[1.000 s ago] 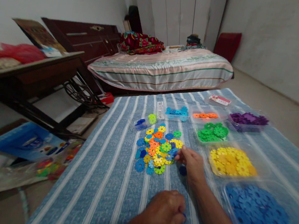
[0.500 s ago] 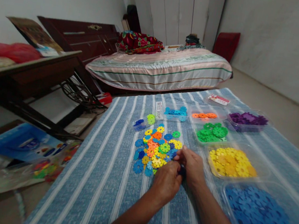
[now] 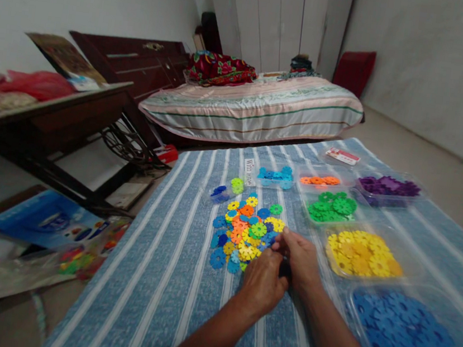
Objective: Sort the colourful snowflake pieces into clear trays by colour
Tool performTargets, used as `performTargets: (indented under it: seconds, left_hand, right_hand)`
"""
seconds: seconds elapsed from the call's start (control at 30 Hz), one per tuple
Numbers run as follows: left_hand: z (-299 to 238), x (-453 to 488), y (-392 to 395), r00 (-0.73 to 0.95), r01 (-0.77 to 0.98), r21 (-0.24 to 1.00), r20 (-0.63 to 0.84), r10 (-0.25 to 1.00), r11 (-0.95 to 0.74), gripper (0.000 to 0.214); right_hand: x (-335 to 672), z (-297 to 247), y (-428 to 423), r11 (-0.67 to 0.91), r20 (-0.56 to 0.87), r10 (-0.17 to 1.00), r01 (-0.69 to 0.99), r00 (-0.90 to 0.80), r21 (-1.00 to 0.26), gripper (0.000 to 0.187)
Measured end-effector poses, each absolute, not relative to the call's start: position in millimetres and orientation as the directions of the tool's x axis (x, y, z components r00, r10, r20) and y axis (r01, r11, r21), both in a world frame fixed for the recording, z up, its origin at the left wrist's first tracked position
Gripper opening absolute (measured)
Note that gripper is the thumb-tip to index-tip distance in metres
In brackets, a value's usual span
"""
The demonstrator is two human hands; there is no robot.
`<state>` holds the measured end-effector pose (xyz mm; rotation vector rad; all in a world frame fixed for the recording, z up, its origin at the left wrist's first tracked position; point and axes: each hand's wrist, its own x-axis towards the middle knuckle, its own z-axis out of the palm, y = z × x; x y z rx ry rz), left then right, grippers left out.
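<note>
My left hand [image 3: 264, 281] is closed, its fingers curled round a small dark piece [image 3: 285, 268] that shows between my two hands. What kind of piece it is, I cannot make out. Close against it, my right hand [image 3: 301, 255] has its fingers bent and pressed together, their grip partly hidden. Both hands are at the near right side of a loose pile of flower-shaped plastic discs [image 3: 246, 249] in yellow, orange, green and blue. The pile lies on a blue-and-white striped cloth [image 3: 170, 261].
To my right stand clear tubs of blue discs [image 3: 405, 335], yellow discs [image 3: 363, 251] and green discs [image 3: 332, 207]. Farther back are purple discs [image 3: 388, 185], orange discs [image 3: 319, 180] and light blue discs [image 3: 276, 174]. A small tray with dark blue discs [image 3: 219, 193] sits left.
The view has shifted slightly, so everything appears a little farther right. My hands stay together beside the pile, with the dark piece still between them.
</note>
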<state>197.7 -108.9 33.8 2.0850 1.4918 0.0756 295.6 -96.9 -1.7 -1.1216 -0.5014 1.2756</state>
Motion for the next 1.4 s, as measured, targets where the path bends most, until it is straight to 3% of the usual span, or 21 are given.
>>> performTargets:
  seconds: [0.3, 0.5, 0.7, 1.07, 1.4]
  left_hand:
    - [28, 203, -107, 0.373, 0.796, 0.572, -0.204, 0.905, -0.200, 0.007]
    - [17, 199, -108, 0.363, 0.663, 0.741, -0.189, 0.912, -0.110, 0.019]
    - [11, 193, -109, 0.330, 0.578, 0.815, -0.179, 0.927, -0.048, 0.020]
    - [31, 170, -107, 0.345, 0.554, 0.826, -0.112, 0.932, -0.106, 0.013]
    - [84, 116, -57, 0.190, 0.642, 0.725, 0.162, 0.968, -0.248, 0.004]
  right_hand:
    - [296, 3, -97, -0.109, -0.264, 0.919, -0.455, 0.292, -0.884, 0.045]
    - [297, 5, -97, -0.118, -0.265, 0.920, -0.438, 0.290, -0.891, 0.047]
    - [297, 8, -97, -0.108, -0.237, 0.924, -0.391, 0.300, -0.914, 0.046]
    - [296, 1, -98, -0.108, -0.214, 0.935, -0.348, 0.282, -0.931, 0.051]
    - [296, -1, -97, -0.092, -0.173, 0.945, -0.285, 0.276, -0.954, 0.053]
